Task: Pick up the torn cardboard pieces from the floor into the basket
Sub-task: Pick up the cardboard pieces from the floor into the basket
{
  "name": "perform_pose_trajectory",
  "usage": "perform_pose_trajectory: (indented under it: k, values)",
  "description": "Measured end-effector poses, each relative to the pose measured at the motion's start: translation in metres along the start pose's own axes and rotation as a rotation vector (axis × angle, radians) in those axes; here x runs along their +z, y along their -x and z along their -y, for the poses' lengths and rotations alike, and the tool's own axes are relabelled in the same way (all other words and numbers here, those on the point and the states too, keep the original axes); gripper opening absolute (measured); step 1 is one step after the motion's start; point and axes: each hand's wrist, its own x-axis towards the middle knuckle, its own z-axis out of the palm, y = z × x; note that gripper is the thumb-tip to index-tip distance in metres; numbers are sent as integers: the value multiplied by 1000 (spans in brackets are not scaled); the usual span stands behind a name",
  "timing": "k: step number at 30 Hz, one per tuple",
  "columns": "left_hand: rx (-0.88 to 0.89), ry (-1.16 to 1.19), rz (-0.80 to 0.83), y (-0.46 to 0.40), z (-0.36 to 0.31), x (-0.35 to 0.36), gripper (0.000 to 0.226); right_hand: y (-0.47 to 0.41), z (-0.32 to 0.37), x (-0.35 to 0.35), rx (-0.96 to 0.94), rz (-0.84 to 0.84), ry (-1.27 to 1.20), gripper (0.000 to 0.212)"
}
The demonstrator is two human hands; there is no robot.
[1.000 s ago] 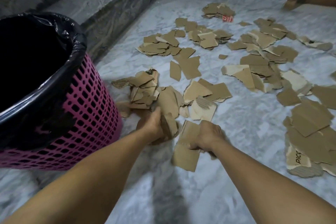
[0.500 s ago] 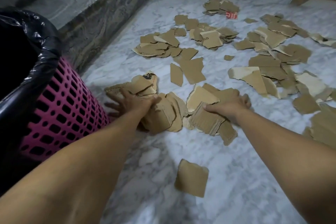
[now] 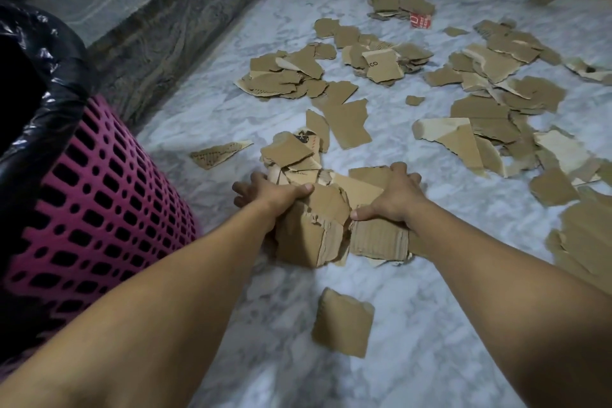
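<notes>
Marble floor [image 3: 205, 109] carries scattered torn cardboard pieces [image 3: 486, 116]; left hand [image 3: 265, 199] and right hand [image 3: 394, 199], fingers curled, squeeze a gathered stack [image 3: 318, 225] from both sides for one lift into the basket [image 3: 109, 209] alongside.

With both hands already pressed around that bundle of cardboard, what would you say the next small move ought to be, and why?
Probably lift the bundle and swing it left over the basket. The left hand and right hand clamp it from opposite sides, so it looks gathered, and the basket's black liner stands open just to the left. One loose piece lies nearer the person and can wait.
</notes>
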Motion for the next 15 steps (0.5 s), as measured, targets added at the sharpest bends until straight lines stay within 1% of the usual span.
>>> perform_pose_trajectory:
  k: [3,4,5,6,7,9,10,11,14,15]
  values:
    - [-30,-84,-54,1,4,-5,118,2,-4,0,61,24,-128,119]
    - [-36,-63,-35,1,6,-7,118,3,-5,1,82,42,-173,112]
    - [-32,-18,-5,0,7,-8,114,5,-6,2,93,53,-212,102]
    - [-31,29,33,-1,8,-9,104,8,-6,4,92,63,-246,92]
    - [-29,69,70,0,9,-10,90,10,-6,6,87,79,-278,88]
    - [-34,136,139,10,10,-13,59,9,-10,12,63,110,-327,91]
    - [-36,160,157,14,10,-14,52,11,-10,13,50,120,-350,90]
    - [-35,174,165,16,11,-14,50,16,-8,12,42,132,-378,84]
    - [-16,212,183,30,12,-19,50,35,-6,4,36,153,-459,49]
    - [-24,227,196,34,12,-21,52,39,-7,1,35,154,-487,42]
